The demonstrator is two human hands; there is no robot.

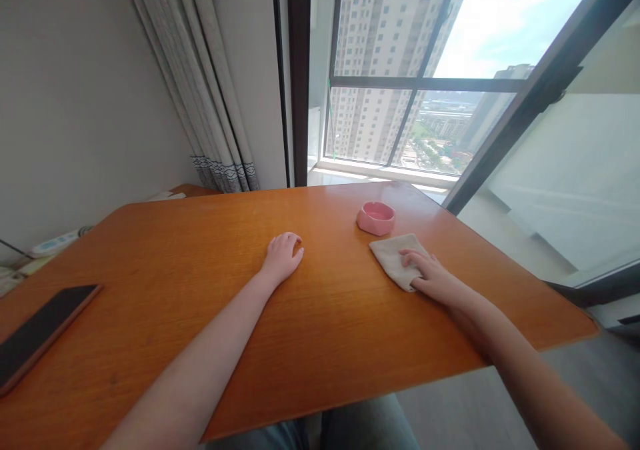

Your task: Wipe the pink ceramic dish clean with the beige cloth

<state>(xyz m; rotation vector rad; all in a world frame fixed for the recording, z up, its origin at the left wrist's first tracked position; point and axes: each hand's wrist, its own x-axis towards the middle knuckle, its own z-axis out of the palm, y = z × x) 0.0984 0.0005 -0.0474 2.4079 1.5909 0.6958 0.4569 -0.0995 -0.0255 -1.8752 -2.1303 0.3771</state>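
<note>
My left hand [284, 258] rests on the wooden table, fingers loosely bent and thumb apart, with nothing in it. A folded beige cloth [393, 258] lies flat on the right half of the table. On its right side is my right hand [433, 278], fingers bent over the top and thumb near the lower corner, holding the cloth against the wood. The palm side of this hand is hidden. Just behind the cloth stands a pink faceted ashtray [376, 227], apart from both hands.
The brown wooden table [200, 237] reaches toward a window. A dark phone-like slab [45, 333] with a reddish-brown edge lies at the left. Beyond the left edge is a white power strip [57, 242]. A grey curtain [200, 83] hangs behind the table.
</note>
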